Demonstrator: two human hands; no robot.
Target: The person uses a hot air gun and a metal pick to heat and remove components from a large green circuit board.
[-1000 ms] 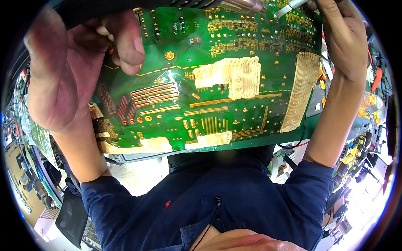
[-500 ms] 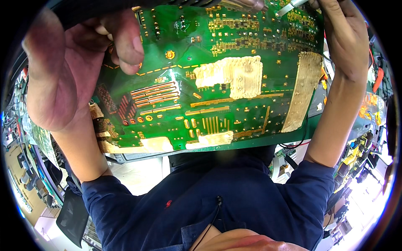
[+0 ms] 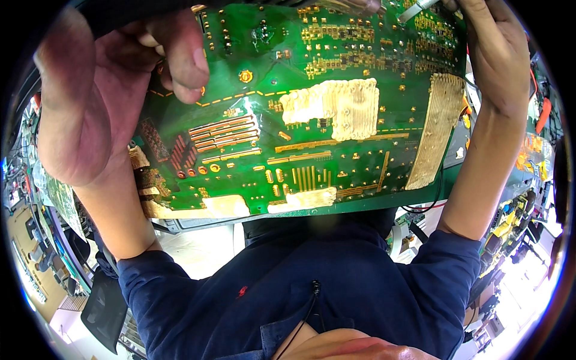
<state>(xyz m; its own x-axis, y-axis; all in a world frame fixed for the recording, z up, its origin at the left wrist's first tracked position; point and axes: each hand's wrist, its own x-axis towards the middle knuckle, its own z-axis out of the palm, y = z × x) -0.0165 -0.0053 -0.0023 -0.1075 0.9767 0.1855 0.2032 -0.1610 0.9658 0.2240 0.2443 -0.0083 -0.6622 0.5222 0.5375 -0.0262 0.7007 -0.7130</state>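
Observation:
A large green circuit board [image 3: 240,174] with gold traces and thick pale ridged patches lies in front of me. My left hand [image 3: 102,102] is at the upper left, fingers curled around a black hot air gun [image 3: 252,7]. Its metal nozzle [image 3: 367,6] reaches over the board's far part, partly cut off by the top edge. At the upper right my right hand [image 3: 495,54] grips a slim silver tool with a flat, blade-like tip [image 3: 410,12]. That tip is close to the nozzle, over small parts on the board; whether it touches them I cannot tell.
The board's near edge rests over a grey frame [image 3: 198,224] close to my body. Black and red wires [image 3: 423,209] run beside its right corner. More boards and parts [image 3: 510,222] sit at the right, and a black chair [image 3: 103,312] stands at lower left.
The board appears very slightly further right in the picture, and the nozzle and silver tip have shifted a little with it. Both hands keep their grips.

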